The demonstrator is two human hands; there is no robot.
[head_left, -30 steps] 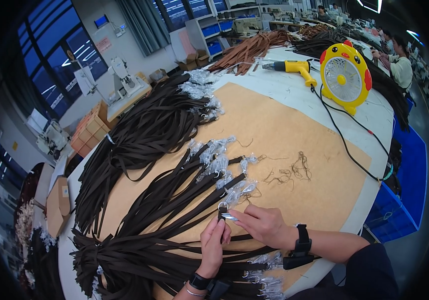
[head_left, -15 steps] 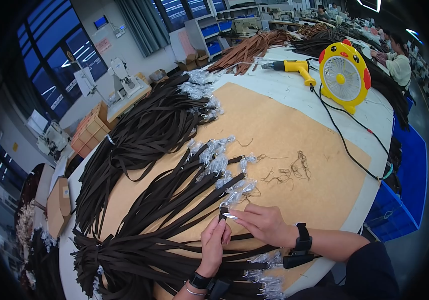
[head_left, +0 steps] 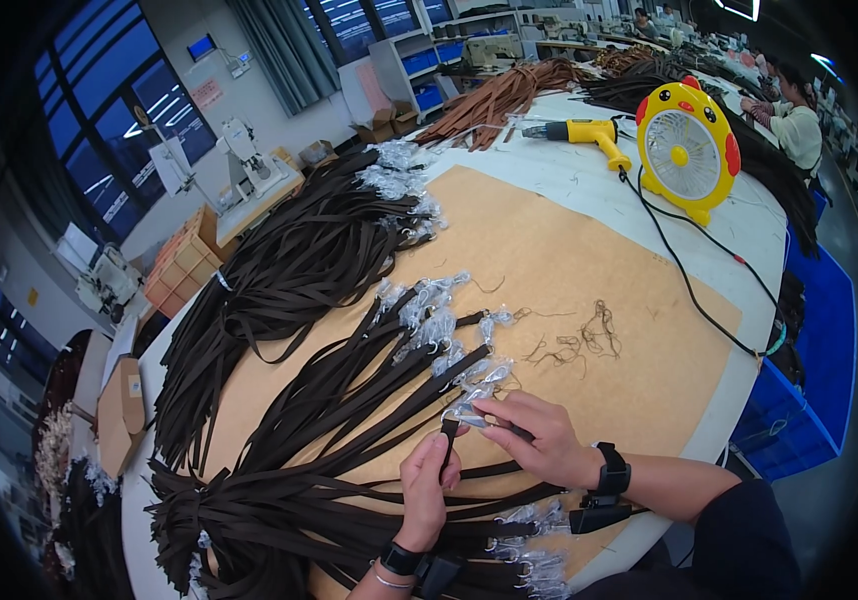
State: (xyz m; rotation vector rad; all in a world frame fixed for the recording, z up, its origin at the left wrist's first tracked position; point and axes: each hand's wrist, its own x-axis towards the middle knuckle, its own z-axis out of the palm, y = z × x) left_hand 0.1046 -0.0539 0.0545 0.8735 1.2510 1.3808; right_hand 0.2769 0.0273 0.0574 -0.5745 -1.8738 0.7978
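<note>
My left hand (head_left: pixel 429 485) is closed round a black strap (head_left: pixel 448 434) near its end, holding that end up over the table. At its tip sits a metal clasp wrapped in clear plastic (head_left: pixel 466 411), which the thumb and fingers of my right hand (head_left: pixel 547 440) pinch. A small dark piece shows under the right fingers; what it is I cannot make out. Under and left of my hands lie more black straps (head_left: pixel 349 385), their plastic-wrapped clasps (head_left: pixel 437 325) pointing right. Another bundle of straps (head_left: pixel 239 515) spreads beneath my wrists.
A large tied bundle of black straps (head_left: pixel 279 260) lies at the far left. Loose threads (head_left: pixel 589 335) are scattered on the brown board (head_left: pixel 669 370). Farther back are a yellow heat gun (head_left: pixel 592 135), a yellow fan (head_left: pixel 687 150) and brown straps (head_left: pixel 509 95). A blue bin (head_left: pixel 799 410) stands at right.
My right fingers have shifted from the strap's end to its wrapped clasp. The pale shiny piece earlier at their tips no longer shows there. My left hand stays nearly in place.
</note>
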